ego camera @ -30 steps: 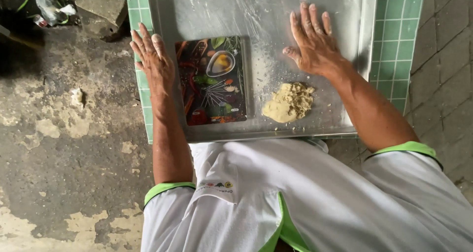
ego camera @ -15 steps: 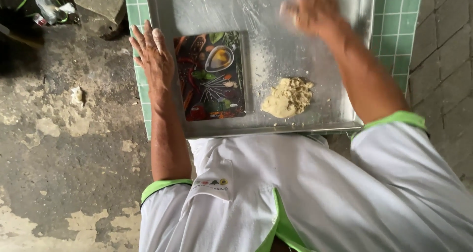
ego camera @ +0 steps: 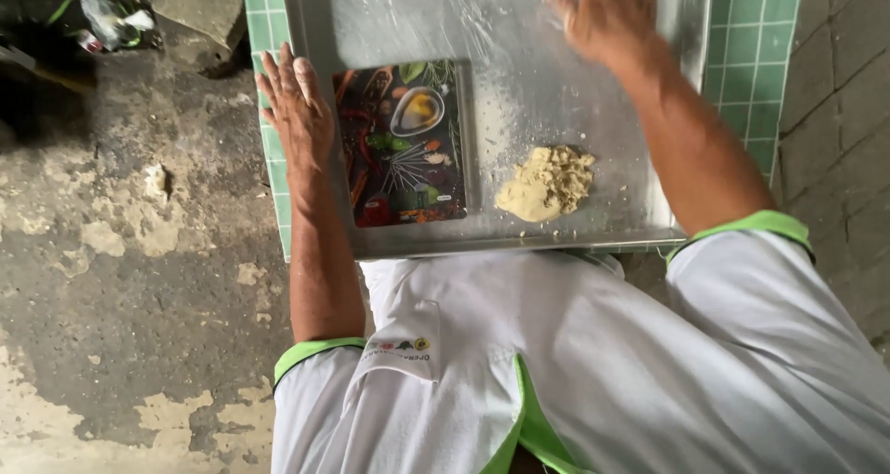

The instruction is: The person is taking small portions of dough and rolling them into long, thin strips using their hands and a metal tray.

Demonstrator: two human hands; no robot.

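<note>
A pale yellow lump of crumbly dough (ego camera: 547,184) lies on a floured metal tray (ego camera: 519,29) near its front edge. Left of it sits a dark cutting board (ego camera: 400,145) printed with spices and vegetables. My left hand (ego camera: 297,112) rests flat, fingers spread, on the tray's left rim beside the board. My right hand (ego camera: 607,10) is blurred, fingers apart, over the floured far part of the tray, well beyond the dough. Neither hand holds anything.
The tray rests on a green tiled counter (ego camera: 742,66). A worn concrete floor (ego camera: 120,251) lies to the left, with a stone block (ego camera: 199,10) and some dark bags (ego camera: 65,19) at the top left. Grey paving is at the right.
My right hand has left the spot just beyond the dough and swept farther up the tray, now blurred with motion. My left hand has stayed put on the rim.
</note>
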